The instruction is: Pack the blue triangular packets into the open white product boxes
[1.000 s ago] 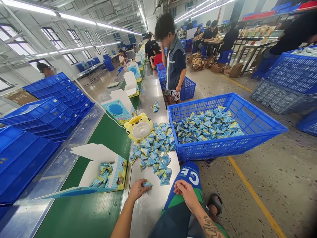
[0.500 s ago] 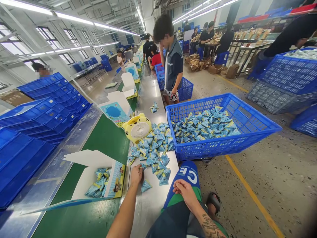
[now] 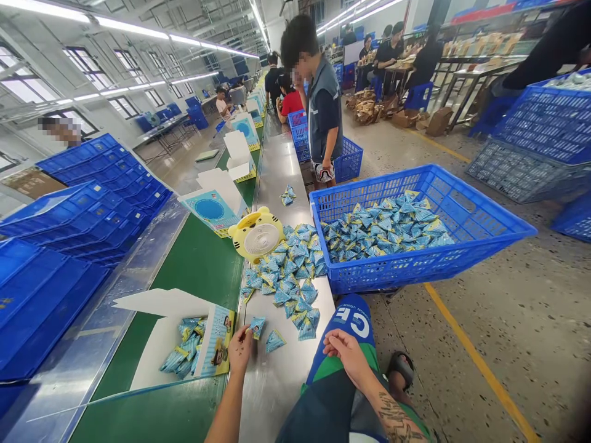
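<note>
Between its fingertips my left hand pinches a blue packet over the steel ledge, close to the open box. My right hand rests above my thigh, fingers loosely curled and partly apart, holding nothing. A single loose packet lies right of my left hand. Farther up the ledge is a pile of blue and yellow triangular packets, beside a yellow tiger-faced fan. The open white box stands on the green belt with several packets inside.
A large blue basket of packets sits to the right of the ledge. Another open box stands farther up the belt. Stacked blue crates fill the left side. A person in a vest stands beyond the basket.
My left hand has drawn back left and slightly down from the pile's edge, with a packet in its fingers. My right hand has hardly moved.
</note>
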The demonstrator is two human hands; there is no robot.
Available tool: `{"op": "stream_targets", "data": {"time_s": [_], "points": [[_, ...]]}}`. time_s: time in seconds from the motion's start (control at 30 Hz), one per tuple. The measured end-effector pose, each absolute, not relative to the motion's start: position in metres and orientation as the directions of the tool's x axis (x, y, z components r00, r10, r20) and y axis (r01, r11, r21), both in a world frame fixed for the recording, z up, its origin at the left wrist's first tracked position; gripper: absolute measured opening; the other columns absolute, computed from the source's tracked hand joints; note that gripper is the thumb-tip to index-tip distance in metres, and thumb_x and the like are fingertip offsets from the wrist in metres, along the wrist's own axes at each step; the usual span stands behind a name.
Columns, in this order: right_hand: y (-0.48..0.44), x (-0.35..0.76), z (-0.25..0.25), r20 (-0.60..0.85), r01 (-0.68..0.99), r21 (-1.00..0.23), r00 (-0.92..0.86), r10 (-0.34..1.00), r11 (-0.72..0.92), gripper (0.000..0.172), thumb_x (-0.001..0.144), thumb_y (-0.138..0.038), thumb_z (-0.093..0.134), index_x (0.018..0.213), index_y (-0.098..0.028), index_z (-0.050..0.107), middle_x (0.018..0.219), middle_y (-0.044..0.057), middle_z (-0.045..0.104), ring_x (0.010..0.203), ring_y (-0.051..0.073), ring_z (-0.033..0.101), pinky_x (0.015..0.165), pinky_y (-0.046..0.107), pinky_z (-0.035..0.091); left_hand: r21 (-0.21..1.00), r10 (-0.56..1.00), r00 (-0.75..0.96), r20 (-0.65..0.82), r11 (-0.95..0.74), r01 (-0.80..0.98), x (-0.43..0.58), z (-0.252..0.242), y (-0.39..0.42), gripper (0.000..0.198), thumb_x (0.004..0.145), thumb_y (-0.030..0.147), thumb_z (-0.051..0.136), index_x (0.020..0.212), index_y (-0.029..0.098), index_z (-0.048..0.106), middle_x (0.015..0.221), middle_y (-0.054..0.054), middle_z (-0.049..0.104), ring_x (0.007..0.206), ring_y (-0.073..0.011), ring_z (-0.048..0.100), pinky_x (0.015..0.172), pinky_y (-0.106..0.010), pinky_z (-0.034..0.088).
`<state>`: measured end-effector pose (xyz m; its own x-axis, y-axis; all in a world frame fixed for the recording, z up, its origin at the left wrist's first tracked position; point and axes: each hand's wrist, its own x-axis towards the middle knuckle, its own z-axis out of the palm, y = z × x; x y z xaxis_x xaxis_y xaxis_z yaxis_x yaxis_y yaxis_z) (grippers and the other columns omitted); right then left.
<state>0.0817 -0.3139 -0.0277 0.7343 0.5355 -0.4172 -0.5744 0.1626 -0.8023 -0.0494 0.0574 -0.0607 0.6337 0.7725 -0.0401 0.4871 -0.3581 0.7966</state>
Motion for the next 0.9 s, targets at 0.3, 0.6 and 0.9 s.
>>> {"op": "stream_targets", "data": {"time_s": [0.3,0.6,0.9], "points": [[-0.312,0.079,-0.034,-0.409,-0.567,-0.800,0.754,0.513,0.197,0.048,0.085,-0.065,0.073,0.096,-0.018,0.072,0.091,0.005,0.070,0.082,0.023,0.069,0.078,0.038,0.049,0.586,0.608,0.792,0.058,-0.663,0.466,-0.072,-0.076,0.028,0.050,0.090,0.051,0.053,0.116,0.016,0.077,0.092,-0.010,0.075,0.085,-0.0260,0.073,0.084,-0.044,0.061],[-0.313,0.079,-0.032,-0.413,-0.580,-0.787,0.748,0.519,0.209,0.050,0.082,-0.066,0.075,0.094,-0.018,0.072,0.090,0.005,0.070,0.081,0.022,0.069,0.078,0.038,0.049,0.534,0.449,0.892,-0.056,-0.741,0.407,-0.072,-0.066,0.008,0.048,0.095,0.048,0.057,0.130,0.018,0.071,0.106,-0.011,0.072,0.093,-0.0231,0.071,0.084,-0.040,0.061],[-0.314,0.077,-0.033,-0.413,-0.571,-0.798,0.752,0.514,0.195,0.049,0.085,-0.066,0.072,0.097,-0.018,0.071,0.092,0.006,0.070,0.083,0.022,0.068,0.079,0.038,0.049,0.473,0.394,0.918,-0.040,-0.802,0.365,-0.060,-0.062,0.000,0.046,0.105,0.046,0.043,0.123,0.020,0.077,0.110,-0.012,0.075,0.102,-0.0258,0.073,0.089,-0.041,0.059]]}}
